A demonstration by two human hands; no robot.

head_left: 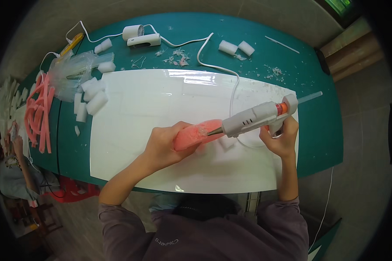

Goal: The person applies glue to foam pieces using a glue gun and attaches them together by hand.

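Observation:
My left hand (164, 145) is closed around a pink foam piece (189, 138), keeping it above the white board. In my right hand (283, 138) is a white hot glue gun (252, 120), with fingers wrapped round its handle. The gun's metal nozzle points left and meets the top of the foam, where a shiny clear patch shows. From the back of the gun a translucent glue stick (310, 97) sticks out. A whitish block (226, 142) lies on the board under the nozzle, partly hidden.
The white board (130, 161) rests on a green table (322, 143). White foam blocks (96, 103), pink foam strips (40, 113) and a plastic bag of glue sticks (72, 71) lie left. A small white fan (139, 37) and white cable (217, 65) stretch behind. Another person's arm (21, 158) shows far left.

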